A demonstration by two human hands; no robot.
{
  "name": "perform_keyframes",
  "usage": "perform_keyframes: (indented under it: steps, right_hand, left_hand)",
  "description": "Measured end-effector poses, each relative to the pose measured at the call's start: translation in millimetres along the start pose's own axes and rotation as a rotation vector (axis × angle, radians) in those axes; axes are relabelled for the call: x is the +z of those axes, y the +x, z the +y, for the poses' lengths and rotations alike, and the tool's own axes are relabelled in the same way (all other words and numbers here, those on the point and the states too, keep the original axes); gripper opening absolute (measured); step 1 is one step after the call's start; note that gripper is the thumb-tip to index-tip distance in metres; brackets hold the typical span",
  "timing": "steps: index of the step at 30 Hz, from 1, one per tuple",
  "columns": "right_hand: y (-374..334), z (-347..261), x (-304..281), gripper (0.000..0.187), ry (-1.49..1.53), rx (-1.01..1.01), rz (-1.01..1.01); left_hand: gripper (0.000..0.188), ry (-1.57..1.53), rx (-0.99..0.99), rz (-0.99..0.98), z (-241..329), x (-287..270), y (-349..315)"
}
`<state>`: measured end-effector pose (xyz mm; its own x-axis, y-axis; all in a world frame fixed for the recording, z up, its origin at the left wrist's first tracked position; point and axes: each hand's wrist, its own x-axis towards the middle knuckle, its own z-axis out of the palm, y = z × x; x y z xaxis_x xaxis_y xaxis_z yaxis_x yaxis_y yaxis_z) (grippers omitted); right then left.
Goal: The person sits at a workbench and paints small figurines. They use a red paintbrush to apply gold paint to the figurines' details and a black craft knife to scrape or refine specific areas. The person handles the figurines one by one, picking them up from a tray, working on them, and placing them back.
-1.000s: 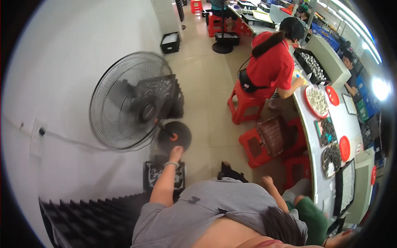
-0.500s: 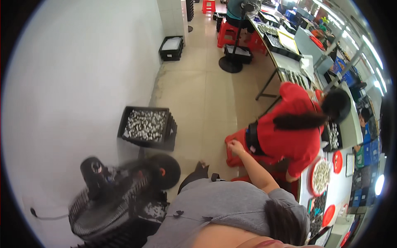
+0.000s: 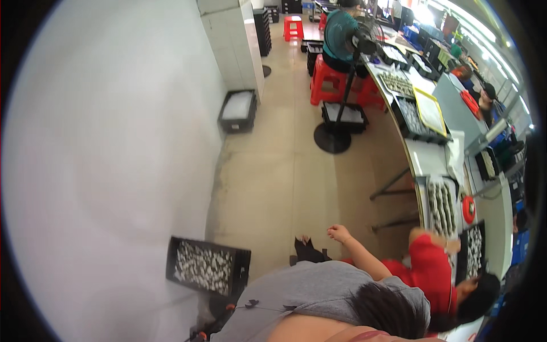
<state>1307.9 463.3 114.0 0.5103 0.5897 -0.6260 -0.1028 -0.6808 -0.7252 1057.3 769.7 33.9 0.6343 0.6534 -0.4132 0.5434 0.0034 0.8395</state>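
Observation:
My right hand (image 3: 339, 233) hangs over the tiled floor, beside the long work table. Its fingers are loosely curled in, and nothing shows in them. My left hand is out of view. Nearest to the right hand is a co-worker in a red top (image 3: 433, 268), seated at the table and bent over it, with one arm across its edge. In front of that person lie a tray with rows of small pale pieces (image 3: 441, 205) and a black tray of white pieces (image 3: 474, 251).
A black crate of small whitish pieces (image 3: 205, 265) stands by the wall at left. Farther along are another black crate (image 3: 238, 111), a pedestal fan (image 3: 333, 138) and red stools (image 3: 327, 82). Another person (image 3: 340, 37) sits near the fan. Tiled floor (image 3: 268, 188) runs between wall and table.
My view has moved forward along the aisle. The black crate and the red-clad co-worker now sit lower in view, and the near fan has mostly left it. My right hand stays loosely curled.

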Motion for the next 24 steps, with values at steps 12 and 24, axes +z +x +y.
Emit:
perform_keyframes:
  steps: [12,24]
  right_hand:
    - [373.5,-304.1,-79.6,0.027,-0.272,-0.252,-0.061]
    - [510.6,-154.9,-281.2,0.023,-0.105,0.529,0.513]
  left_hand:
    - [0.042,-0.149,-0.483,-0.049,44.8,-60.7,170.6]
    - [0.042,-0.252,-0.308,-0.058,370.1,-223.6,692.0]
